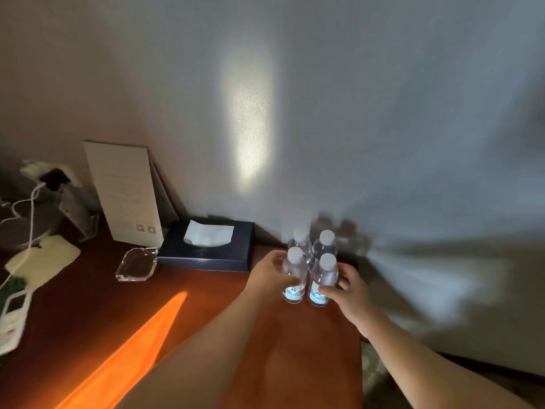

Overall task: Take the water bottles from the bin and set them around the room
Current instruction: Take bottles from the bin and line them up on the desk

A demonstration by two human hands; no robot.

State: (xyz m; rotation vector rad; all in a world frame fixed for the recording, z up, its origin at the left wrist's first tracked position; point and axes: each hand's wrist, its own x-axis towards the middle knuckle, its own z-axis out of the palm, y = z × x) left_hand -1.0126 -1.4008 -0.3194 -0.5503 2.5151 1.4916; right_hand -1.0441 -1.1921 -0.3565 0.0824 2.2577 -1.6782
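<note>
Several small clear water bottles with white caps stand upright in a tight cluster on the dark wooden desk (206, 314), near the wall at its right end. My left hand (269, 274) is wrapped around the front left bottle (295, 276). My right hand (348, 287) grips the front right bottle (323, 280). Both held bottles stand on the desk. Two more bottles (323, 246) stand just behind them against the wall. No bin is in view.
A dark blue tissue box (206, 246) lies left of the bottles. A glass ashtray (135, 264), a standing card (125, 190), a white cable and a remote (11, 320) fill the left. The desk's right edge (361, 364) runs just under my right forearm.
</note>
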